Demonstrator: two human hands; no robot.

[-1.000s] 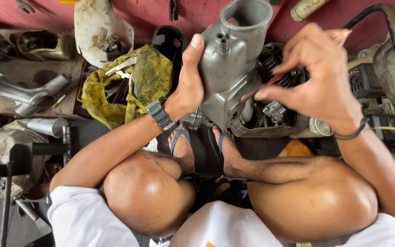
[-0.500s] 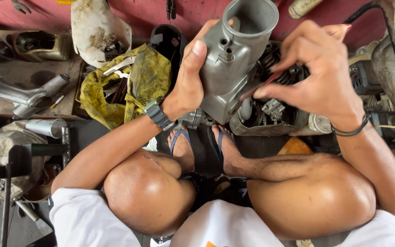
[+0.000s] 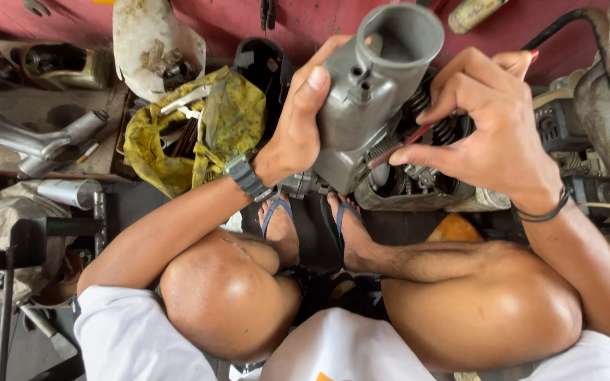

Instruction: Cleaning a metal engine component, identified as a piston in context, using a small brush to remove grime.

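The grey metal casting is a dull, cast part with a wide round tube mouth at its far end, small bosses and holes on its upper face, and a blocky lower body. It is held up in the air above the person's feet, over an engine part with coil springs that sits on the floor. The left hand grasps the casting's side, thumb pressed flat on the body. The right hand pinches a thin red-handled tool, whose tip meets the casting's lower side.

The floor is dark and cluttered, with a red wall along its far edge. A yellow rag lies at the far left, just beside a white plastic container.

The casting's long axis tilts away from the person, with its open mouth pointing up and toward the wall.
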